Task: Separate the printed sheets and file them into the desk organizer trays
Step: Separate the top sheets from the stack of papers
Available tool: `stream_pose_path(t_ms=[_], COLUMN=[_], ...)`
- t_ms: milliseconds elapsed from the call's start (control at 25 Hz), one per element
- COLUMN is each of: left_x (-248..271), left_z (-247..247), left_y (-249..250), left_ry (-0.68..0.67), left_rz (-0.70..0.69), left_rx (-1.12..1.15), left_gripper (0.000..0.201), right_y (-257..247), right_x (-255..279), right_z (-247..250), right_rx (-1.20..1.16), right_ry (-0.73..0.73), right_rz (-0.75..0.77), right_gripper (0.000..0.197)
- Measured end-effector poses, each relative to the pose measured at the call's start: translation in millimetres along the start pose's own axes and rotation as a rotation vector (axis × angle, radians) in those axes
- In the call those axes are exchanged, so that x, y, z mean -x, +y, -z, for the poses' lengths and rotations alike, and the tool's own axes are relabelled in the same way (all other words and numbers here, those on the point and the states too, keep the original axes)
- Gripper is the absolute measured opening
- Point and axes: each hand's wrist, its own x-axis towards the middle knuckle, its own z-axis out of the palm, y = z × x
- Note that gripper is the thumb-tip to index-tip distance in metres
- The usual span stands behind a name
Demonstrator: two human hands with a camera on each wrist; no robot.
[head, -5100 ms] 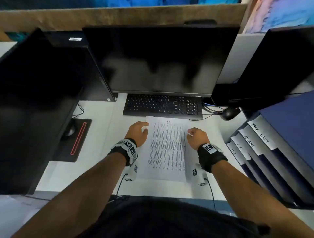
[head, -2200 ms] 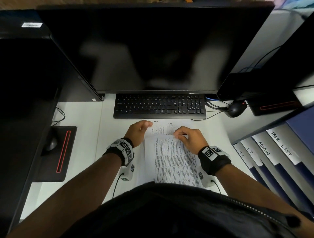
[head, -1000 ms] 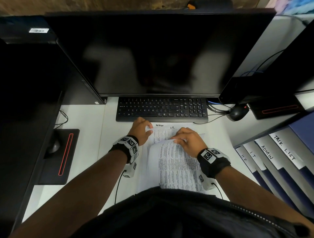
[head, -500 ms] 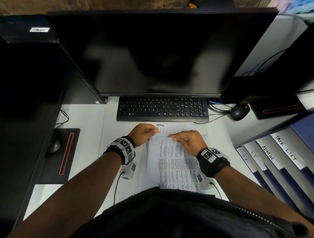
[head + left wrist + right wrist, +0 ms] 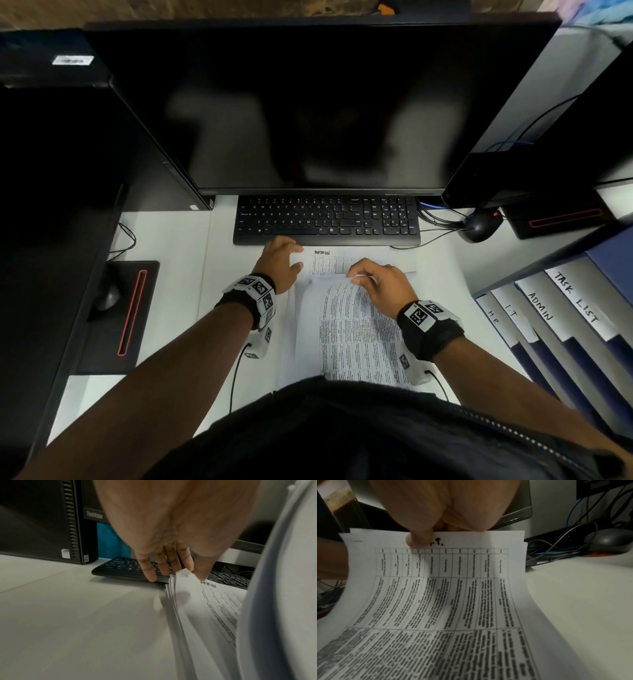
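Observation:
A stack of printed sheets lies on the white desk in front of the keyboard. My right hand (image 5: pixel 356 278) pinches the top edge of the sheet marked "I.T." (image 5: pixel 453 588), thumb on top (image 5: pixel 419 539), and curls it back off the stack (image 5: pixel 356 329). Beneath it shows the sheet headed "ADMIN" (image 5: pixel 337 264). My left hand (image 5: pixel 297 257) pinches the stack's far left corner (image 5: pixel 182 573) between thumb and forefinger. The blue desk organizer trays stand at the right, labelled HR (image 5: pixel 493 318), I.T (image 5: pixel 512 312), ADMIN (image 5: pixel 541 306) and TASK LIST (image 5: pixel 579 298).
A black keyboard (image 5: pixel 325 221) sits just beyond the sheets under a dark monitor (image 5: pixel 308 102). A mouse (image 5: pixel 479 226) and cables lie at the right rear. A second mouse on a black pad (image 5: pixel 109 294) and a PC tower (image 5: pixel 42 520) are at the left.
My right hand has drawn the top sheets' edge back toward me, uncovering more of the ADMIN sheet. My left hand has moved out to the stack's far left corner.

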Motion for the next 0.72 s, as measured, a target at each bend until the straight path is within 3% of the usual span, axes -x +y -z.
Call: stream_pose_path(t_ms=[160, 320, 480, 600, 720], left_x=[1, -2, 5, 14, 17], left_z=[2, 5, 0, -3, 1], left_y=[4, 9, 7, 3, 1], left_ry=[0.034, 0.065, -0.006, -0.088, -0.158], left_rz=[-0.012, -0.078, -0.141, -0.137, -0.163], left_rx=[0.136, 0.090, 0.250, 0.390, 0.378], left_gripper=[0.039, 0.023, 0.008, 0.018, 0.014], right_y=[-8, -7, 2, 7, 7], right_x=[1, -1, -2, -4, -5], right_z=[5, 6, 1, -3, -4], right_rx=[0.074, 0.134, 0.086, 0.110, 0.117], right_ry=[-0.116, -0.108, -0.038, -0.024, -0.079], right_rz=[-0.044, 0.025, 0.112, 0.150, 0.138], right_gripper=[0.030, 0.019, 0.014, 0.016, 0.020])
